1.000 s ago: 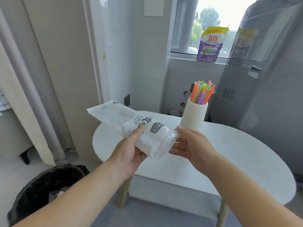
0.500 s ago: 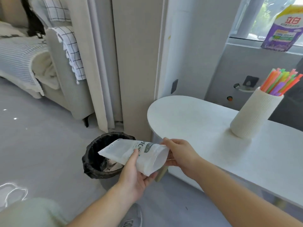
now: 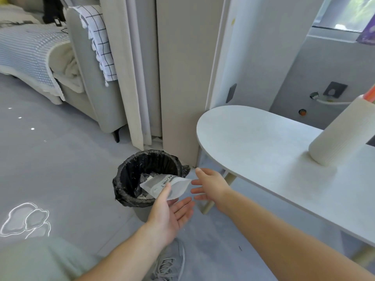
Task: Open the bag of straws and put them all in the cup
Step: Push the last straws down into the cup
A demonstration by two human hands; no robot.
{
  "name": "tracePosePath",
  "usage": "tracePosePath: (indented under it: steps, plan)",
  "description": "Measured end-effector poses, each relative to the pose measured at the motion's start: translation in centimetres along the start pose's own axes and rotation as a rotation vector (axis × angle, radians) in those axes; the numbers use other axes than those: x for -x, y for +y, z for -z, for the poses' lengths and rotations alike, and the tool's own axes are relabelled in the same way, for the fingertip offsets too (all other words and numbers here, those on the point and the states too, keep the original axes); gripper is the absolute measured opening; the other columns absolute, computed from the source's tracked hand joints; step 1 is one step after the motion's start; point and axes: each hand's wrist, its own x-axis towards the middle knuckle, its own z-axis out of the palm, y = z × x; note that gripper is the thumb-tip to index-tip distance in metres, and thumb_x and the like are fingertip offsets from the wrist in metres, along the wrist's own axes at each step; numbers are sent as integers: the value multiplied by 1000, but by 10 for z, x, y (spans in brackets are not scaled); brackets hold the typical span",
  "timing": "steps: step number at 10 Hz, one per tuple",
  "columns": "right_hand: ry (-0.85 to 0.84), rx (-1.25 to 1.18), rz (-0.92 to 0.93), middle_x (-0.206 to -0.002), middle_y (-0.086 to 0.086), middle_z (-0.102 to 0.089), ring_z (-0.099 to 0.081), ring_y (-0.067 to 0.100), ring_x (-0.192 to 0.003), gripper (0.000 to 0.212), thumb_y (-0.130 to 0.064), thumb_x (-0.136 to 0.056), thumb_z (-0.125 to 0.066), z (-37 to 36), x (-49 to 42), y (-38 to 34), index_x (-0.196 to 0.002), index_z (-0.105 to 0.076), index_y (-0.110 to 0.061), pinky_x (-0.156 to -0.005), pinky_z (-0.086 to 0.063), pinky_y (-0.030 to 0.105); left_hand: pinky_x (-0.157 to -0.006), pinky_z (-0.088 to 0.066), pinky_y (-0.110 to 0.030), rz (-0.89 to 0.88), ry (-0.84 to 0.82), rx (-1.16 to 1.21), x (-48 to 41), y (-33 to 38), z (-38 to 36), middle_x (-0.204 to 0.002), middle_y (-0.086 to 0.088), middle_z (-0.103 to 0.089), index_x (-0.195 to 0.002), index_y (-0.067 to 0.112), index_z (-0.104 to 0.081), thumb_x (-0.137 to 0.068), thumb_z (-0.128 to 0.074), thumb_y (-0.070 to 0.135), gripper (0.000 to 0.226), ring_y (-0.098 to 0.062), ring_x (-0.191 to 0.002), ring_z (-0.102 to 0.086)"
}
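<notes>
The bag [image 3: 174, 184] lay across the left hand's [image 3: 170, 217] thumb, just beyond its straight, spread fingers, long axis pointing into the bin [image 3: 119, 185]. The right hand [image 3: 211, 186], fingers apart, held nothing just beside the bag.

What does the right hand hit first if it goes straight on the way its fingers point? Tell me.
The bag. The right hand points toward the bin and is just short of the bag's near edge, with the bin beyond. Depth is unclear, so the hand might pass slightly above the bag.
</notes>
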Motion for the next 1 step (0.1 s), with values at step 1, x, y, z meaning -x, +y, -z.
tracePosePath:
  steps: [1]
  plan:
    - [9, -15, -16, -114, 10, -69, -72, 28, -96, 37, -39, -104, -47, 13, 7, 3, -128, -57, -13, -79, -63, 41, -82, -59, -44, 23, -53, -84, 8, -9, -8, -105, -21, -76, -120, 3, -50, -92, -67, 51, 58, -33, -100, -74]
